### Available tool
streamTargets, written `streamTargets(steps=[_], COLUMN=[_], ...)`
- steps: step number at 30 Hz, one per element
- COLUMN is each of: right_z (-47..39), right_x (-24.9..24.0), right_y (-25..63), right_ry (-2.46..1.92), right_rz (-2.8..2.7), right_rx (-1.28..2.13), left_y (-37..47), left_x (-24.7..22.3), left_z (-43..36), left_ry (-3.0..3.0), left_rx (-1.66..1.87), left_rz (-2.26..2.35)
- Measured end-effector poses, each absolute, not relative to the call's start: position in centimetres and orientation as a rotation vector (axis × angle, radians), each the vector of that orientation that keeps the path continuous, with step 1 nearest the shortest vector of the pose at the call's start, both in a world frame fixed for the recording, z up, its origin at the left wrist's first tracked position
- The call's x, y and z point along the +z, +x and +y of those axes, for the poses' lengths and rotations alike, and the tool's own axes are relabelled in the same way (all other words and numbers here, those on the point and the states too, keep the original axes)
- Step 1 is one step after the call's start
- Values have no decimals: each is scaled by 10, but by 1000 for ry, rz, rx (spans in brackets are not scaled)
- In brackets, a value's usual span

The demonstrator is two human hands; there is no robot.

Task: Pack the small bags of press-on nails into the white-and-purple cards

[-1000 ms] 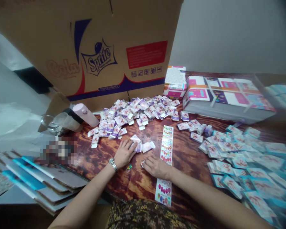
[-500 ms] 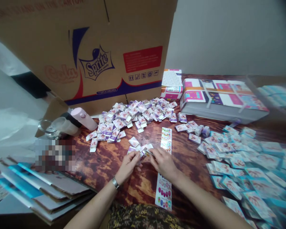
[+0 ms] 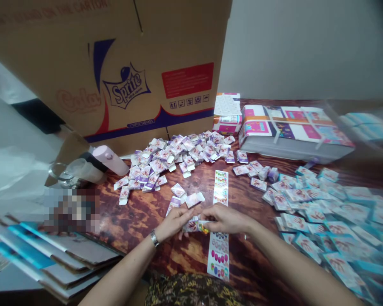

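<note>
My left hand (image 3: 176, 221), with a watch on its wrist, is closed around a small printed box (image 3: 191, 225). My right hand (image 3: 222, 217) pinches a small colourful piece (image 3: 204, 228) at the box's right end; whether it is partly inside I cannot tell. Just beyond my fingers lie a few loose small boxes, one a white-and-purple box (image 3: 194, 199) with an end flap out. Under my right hand runs a long strip printed with rows of nail designs (image 3: 219, 257), its middle covered by the hand.
A big brown carton (image 3: 178, 46) stands behind a heap of small purple boxes (image 3: 178, 153). Many blue-edged boxes (image 3: 315, 214) spread at the right. A wrapped bundle (image 3: 296, 131) sits at the back. Left are a pink bottle (image 3: 110, 159) and stacked flat cardboard (image 3: 64, 259).
Both hands have moved slightly toward me with the small box. The box and the colourful piece now lie in line, more visible between the hands; the loose boxes beyond are more exposed.
</note>
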State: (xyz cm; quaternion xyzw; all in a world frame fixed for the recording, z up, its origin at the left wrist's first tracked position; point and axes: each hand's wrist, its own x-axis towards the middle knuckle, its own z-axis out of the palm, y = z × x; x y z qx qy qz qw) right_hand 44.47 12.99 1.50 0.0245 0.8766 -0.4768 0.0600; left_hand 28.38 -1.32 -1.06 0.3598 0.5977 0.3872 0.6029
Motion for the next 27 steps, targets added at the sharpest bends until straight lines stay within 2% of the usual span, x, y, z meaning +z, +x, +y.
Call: streamTargets(steps=[7, 11, 15, 18, 23, 27], right_z=[132, 127, 115, 107, 105, 105], right_x=[10, 8, 7, 3, -4, -7], right_y=[448, 448, 448, 448, 455, 460], right_ry=[165, 243, 350, 436, 572, 558], right_rz=[2521, 2622, 2713, 2662, 2322, 2176], right_rx=[-1545, -1496, -1595, -1758, -2222, -2339], left_y=[293, 292, 291, 294, 297, 301], left_x=[-17, -13, -9, -9, -11, -12], left_z=[-12, -12, -11, -9, -6, -5], left_ry=[690, 861, 903, 854, 679, 618], left_rx=[960, 849, 789, 822, 975, 997], left_rz=[1318, 1405, 1453, 1442, 1428, 1417])
